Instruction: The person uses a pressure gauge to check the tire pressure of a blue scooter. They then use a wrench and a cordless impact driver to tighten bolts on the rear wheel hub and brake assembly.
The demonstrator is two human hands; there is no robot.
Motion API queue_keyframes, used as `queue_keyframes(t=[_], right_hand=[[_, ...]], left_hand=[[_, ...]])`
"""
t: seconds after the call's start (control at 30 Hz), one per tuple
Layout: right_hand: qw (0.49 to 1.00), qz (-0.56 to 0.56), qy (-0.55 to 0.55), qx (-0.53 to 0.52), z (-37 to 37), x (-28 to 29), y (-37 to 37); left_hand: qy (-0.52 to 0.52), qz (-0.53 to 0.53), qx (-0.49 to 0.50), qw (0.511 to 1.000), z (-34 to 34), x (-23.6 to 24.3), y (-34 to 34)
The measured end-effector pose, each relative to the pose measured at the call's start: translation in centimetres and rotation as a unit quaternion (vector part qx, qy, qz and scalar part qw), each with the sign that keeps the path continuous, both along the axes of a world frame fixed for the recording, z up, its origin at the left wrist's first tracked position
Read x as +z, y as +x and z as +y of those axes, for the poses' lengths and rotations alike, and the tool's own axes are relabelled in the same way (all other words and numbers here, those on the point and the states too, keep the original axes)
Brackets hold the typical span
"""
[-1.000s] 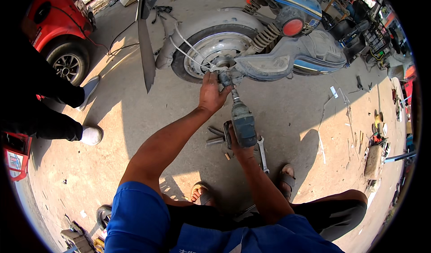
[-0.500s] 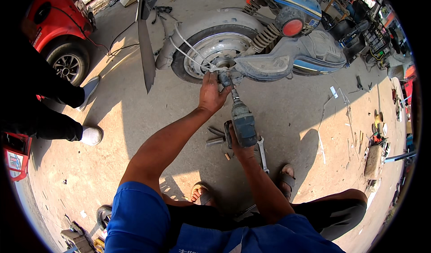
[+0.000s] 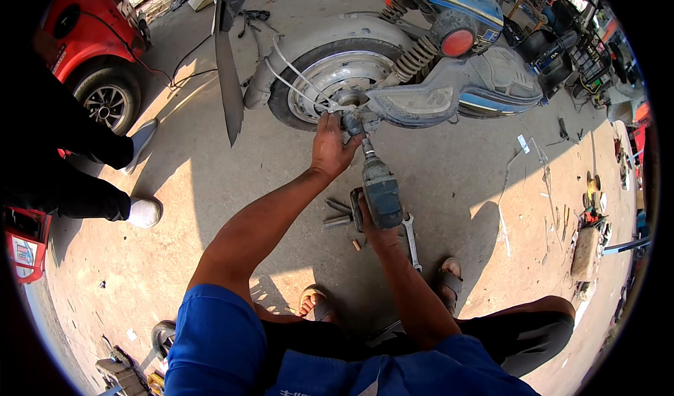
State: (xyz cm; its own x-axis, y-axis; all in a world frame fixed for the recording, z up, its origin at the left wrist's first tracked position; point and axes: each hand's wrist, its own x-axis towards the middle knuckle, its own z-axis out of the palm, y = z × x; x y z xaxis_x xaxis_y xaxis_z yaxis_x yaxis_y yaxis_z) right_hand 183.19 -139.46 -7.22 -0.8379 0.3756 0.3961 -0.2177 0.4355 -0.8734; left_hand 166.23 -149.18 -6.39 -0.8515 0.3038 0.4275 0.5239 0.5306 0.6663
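My right hand is closed round the handle of a dark cordless impact driver. Its nose points away from me, up to the hub of a scooter's wheel. At that hub my left hand grips a grey metal part, fingers and thumb on either side of it. The driver's tip meets this part beside my left thumb; the exact contact is hidden. Two pale cables run from the hub over the rim. The scooter lies on its side, with a coil spring by the wheel.
On the concrete near my right hand lie a wrench and metal sockets. A person in dark trousers stands at left, by a red vehicle. Tools and parts are scattered at right. A dark panel juts down left of the wheel.
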Motion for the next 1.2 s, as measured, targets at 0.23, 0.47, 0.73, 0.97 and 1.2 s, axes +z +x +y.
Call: queue_keyframes(t=[0.23, 0.47, 0.73, 0.97, 1.2], right_hand=[[0.996, 0.014, 0.081, -0.019, 0.7, -1.1, -0.1], [0.999, -0.006, 0.046, 0.005, 1.4, -0.7, -0.3], [1.0, 0.004, 0.017, 0.014, 1.5, -0.3, -0.3], [0.999, 0.02, 0.029, 0.026, 1.7, -0.1, -0.5], [0.996, 0.013, -0.082, 0.027, 1.6, -1.0, -0.5]], left_hand=[[0.003, -0.001, 0.004, 1.0, -0.1, 0.0, 0.0], [0.012, -0.023, -0.001, 1.0, 0.1, 0.7, 0.2], [-0.004, 0.037, 0.016, 0.999, 0.1, -0.1, 0.2], [0.011, -0.011, 0.008, 1.0, 0.1, 0.6, 0.1], [0.004, -0.025, -0.004, 1.0, 0.0, 1.1, 0.4]])
